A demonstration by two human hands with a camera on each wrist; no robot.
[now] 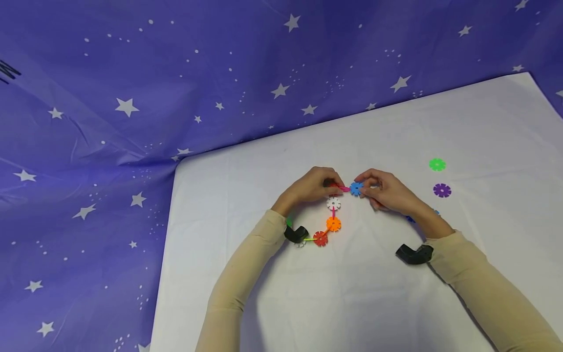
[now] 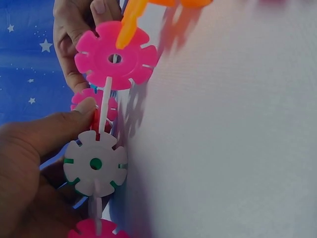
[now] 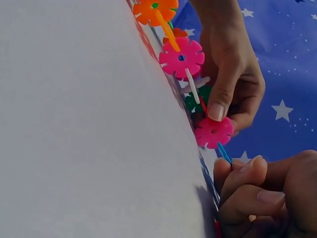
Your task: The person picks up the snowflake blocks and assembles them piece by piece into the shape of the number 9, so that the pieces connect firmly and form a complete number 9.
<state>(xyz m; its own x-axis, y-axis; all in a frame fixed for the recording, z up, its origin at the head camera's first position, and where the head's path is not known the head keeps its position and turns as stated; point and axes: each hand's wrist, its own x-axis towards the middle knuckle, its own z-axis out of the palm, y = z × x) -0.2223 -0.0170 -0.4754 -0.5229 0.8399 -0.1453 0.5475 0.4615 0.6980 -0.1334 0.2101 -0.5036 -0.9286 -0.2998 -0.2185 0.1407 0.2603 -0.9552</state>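
Observation:
A chain of notched plastic discs curves over the white cloth, among them a white disc (image 1: pixel 333 203), an orange disc (image 1: pixel 334 224) and a red disc (image 1: pixel 320 238). At its upper end my left hand (image 1: pixel 317 185) pinches a red disc (image 2: pixel 95 118) beside a pink disc (image 3: pixel 214 132). My right hand (image 1: pixel 388 191) pinches a blue disc (image 1: pixel 356 189), seen edge-on in the right wrist view, where it meets the pink disc. Part of the chain is hidden behind my left wrist.
To the right lie a loose green disc (image 1: pixel 437 165) and a purple disc (image 1: pixel 442 190). Blue pieces (image 1: pixel 410 219) are partly covered by my right wrist. A purple star-patterned curtain (image 1: pixel 246 63) hangs behind the table (image 1: pixel 228 195).

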